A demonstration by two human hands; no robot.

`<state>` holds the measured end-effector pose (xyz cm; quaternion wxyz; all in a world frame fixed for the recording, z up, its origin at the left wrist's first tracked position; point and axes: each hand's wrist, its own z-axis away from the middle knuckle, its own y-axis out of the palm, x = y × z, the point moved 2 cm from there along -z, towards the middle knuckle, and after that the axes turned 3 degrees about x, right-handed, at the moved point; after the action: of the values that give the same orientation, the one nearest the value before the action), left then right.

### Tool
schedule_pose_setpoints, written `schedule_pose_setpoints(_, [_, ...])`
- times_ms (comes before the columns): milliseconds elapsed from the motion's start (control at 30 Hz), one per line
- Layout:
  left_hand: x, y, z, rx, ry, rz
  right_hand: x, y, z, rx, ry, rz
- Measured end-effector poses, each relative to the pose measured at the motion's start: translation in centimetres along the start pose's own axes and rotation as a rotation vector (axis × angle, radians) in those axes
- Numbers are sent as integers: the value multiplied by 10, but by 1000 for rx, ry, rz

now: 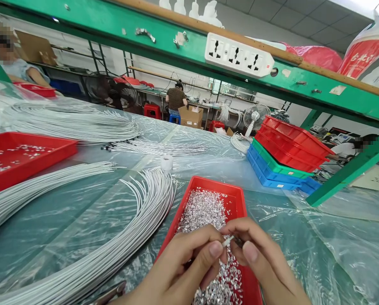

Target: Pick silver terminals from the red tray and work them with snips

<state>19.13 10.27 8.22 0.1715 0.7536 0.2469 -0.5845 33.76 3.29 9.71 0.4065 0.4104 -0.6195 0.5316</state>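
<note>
Both hands are close together above a red tray (244,212) filled with small shiny metal pieces (205,208). Between thumb and fingers, my left hand (192,258) pinches a thin white cable end (228,241), its tip pointing right. My right hand (261,256) is closed at that tip, thumb against fingers, around something small and dark that is mostly hidden. To the left of the hands curves a thick bundle of white cables (138,224) on the plastic-covered table (303,237).
A second red tray (59,152) with scattered pieces is at left, near coiled cables (81,123). A white roll (167,162) stands mid-table. Stacked bins (291,140) are at right. A green shelf beam (176,38) with a power strip (238,55) crosses above. People sit farther off.
</note>
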Motion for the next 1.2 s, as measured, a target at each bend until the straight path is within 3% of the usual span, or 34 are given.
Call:
schedule_pose_setpoints(167, [-2, 0, 1, 10, 3, 31, 4, 2, -1, 27, -12, 79])
schedule_pose_setpoints(467, [-7, -2, 1, -20, -90, -19, 1, 0, -5, 138, -12, 5])
schedule_pose_setpoints(700, [-10, -4, 1, -87, 79, -406, 2, 1, -8, 175, -2, -148])
schedule_pose_setpoints(933, [-10, -3, -1, -132, 328, -674, 7, 9, -5, 96, -44, -209])
schedule_pose_setpoints(1033, [-9, -3, 3, -127, 345, -714, 8, 10, -4, 77, -50, -221])
schedule_pose_setpoints(1200, [3, -6, 21, -188, 225, -667, 10, 9, -1, 96, -52, -203])
